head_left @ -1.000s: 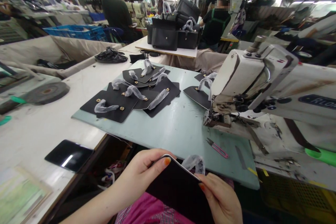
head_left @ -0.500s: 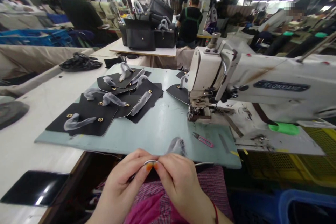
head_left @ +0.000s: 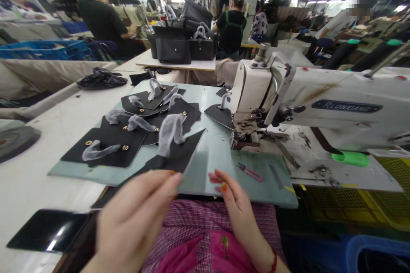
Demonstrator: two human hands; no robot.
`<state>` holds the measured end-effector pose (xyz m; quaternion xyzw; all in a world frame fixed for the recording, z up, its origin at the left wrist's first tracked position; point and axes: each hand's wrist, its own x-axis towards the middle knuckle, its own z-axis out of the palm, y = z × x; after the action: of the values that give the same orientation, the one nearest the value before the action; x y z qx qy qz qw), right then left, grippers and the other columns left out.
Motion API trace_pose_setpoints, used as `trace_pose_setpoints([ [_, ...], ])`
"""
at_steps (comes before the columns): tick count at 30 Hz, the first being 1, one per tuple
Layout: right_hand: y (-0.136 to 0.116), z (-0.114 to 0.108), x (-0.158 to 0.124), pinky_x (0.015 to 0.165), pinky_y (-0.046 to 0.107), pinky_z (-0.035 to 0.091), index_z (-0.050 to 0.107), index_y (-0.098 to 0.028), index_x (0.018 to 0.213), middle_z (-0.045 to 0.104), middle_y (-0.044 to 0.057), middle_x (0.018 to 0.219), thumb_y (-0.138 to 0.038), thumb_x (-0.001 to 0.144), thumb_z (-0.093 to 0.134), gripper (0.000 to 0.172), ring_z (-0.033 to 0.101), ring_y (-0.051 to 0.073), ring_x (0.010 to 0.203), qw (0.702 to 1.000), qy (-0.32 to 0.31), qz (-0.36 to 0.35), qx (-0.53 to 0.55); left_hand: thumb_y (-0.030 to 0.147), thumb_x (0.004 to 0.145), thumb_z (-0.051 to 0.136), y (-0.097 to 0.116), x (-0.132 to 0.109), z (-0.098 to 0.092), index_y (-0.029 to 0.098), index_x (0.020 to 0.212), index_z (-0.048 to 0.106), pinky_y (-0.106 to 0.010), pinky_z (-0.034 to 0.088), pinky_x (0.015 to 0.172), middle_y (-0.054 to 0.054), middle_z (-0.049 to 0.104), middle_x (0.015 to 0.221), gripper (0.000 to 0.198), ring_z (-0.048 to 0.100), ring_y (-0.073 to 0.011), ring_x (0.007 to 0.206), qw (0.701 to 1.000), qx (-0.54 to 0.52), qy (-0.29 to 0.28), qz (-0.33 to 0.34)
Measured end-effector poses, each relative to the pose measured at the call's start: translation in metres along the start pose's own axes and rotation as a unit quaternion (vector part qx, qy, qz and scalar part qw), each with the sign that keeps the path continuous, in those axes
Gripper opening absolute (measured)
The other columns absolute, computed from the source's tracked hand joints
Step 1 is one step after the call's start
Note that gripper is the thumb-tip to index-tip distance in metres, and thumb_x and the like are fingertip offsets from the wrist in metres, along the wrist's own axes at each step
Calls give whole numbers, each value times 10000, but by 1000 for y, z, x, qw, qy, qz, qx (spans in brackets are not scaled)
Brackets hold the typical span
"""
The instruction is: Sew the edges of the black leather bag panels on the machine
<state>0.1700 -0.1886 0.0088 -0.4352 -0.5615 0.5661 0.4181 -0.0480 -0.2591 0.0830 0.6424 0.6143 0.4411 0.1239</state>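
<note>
A black panel [head_left: 184,151] with a handle wrapped in translucent film [head_left: 169,132] extends over the front left of the pale green board [head_left: 205,179]. My left hand [head_left: 137,217], blurred, is at the panel's lower edge with its fingers closed around that edge. Over the board's front edge, to the right of the panel, my right hand [head_left: 235,204] has its fingers apart and holds nothing. Several more black panels [head_left: 105,149] with wrapped handles and gold fittings overlap on the board's left. Pink-handled thread snips [head_left: 250,172] lie right of my right hand.
A white sewing machine [head_left: 307,106] covers the right side. A black phone-like slab [head_left: 48,229] lies on the white table [head_left: 25,187] at the left. Black bags [head_left: 179,45] stand behind. Several people are in the background. Yellow and blue bins [head_left: 378,256] are low at the right.
My hands have separated, the left moving left and up, the right moving right. The black panel with its wrapped handle, earlier mostly hidden low between them, now extends over the board.
</note>
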Motion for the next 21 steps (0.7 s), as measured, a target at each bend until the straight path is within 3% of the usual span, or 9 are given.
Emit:
trace_pose_setpoints([
  [3,29,17,-18,767,333,554,644,-157,1139,698,121,1029,-560,923,510,476,669,231,946,962,-20,179,206,135,882,529,2,-20,78,237,1112,723,-322,575,794,-94,736,990,318,694,-245,909,983,68,-125,116],
  [6,62,19,-20,735,309,547,676,-158,1007,707,79,938,-526,807,686,419,671,223,864,949,37,219,224,154,891,519,-18,-56,123,227,1053,718,-315,564,873,-103,714,1076,267,683,-232,1002,982,-2,-183,49],
  [9,70,6,-15,844,372,531,690,-160,1052,709,83,967,-531,811,680,443,663,243,900,972,25,172,161,310,844,617,-52,-89,122,221,1042,685,-445,465,1037,-123,642,1180,227,590,-296,1176,990,-34,-40,-128],
  [11,56,-3,-12,951,379,478,699,-163,1072,704,82,1016,-494,859,646,397,645,240,970,985,-20,122,118,461,771,682,-67,-99,112,205,1101,654,-519,364,1112,-137,604,1241,418,527,-349,1250,956,-84,33,-281],
  [12,45,-6,-11,981,368,456,701,-167,1082,700,77,1034,-471,883,628,372,636,233,996,987,-55,103,108,522,738,699,-69,-99,108,202,1125,645,-524,338,1128,-137,612,1245,505,512,-361,1268,923,-137,32,-357],
  [14,24,-8,-8,974,338,455,696,-176,1112,695,65,1049,-449,916,593,352,631,218,1010,981,-126,91,119,597,694,713,-63,-89,104,208,1127,658,-502,351,1126,-133,668,1199,584,509,-367,1281,833,-276,-12,-479],
  [17,4,-8,2,934,311,478,679,-181,1137,692,49,1030,-485,921,571,388,638,203,984,967,-169,100,159,580,655,757,-43,-53,110,195,1129,675,-475,444,1057,-141,730,1098,616,573,-365,1218,712,-444,-58,-541],
  [19,0,-9,14,900,303,498,670,-175,1123,691,42,1001,-511,917,564,409,644,195,947,969,-153,109,164,492,655,791,-34,-18,120,165,1125,668,-449,531,946,-139,754,1019,586,668,-346,1068,677,-485,-56,-551],
  [21,1,-13,29,769,274,536,668,-163,1050,687,39,947,-520,911,558,399,654,179,845,977,-112,122,136,381,658,811,-32,18,133,126,1058,669,-386,593,765,-124,767,899,495,730,-297,838,679,-482,-53,-551],
])
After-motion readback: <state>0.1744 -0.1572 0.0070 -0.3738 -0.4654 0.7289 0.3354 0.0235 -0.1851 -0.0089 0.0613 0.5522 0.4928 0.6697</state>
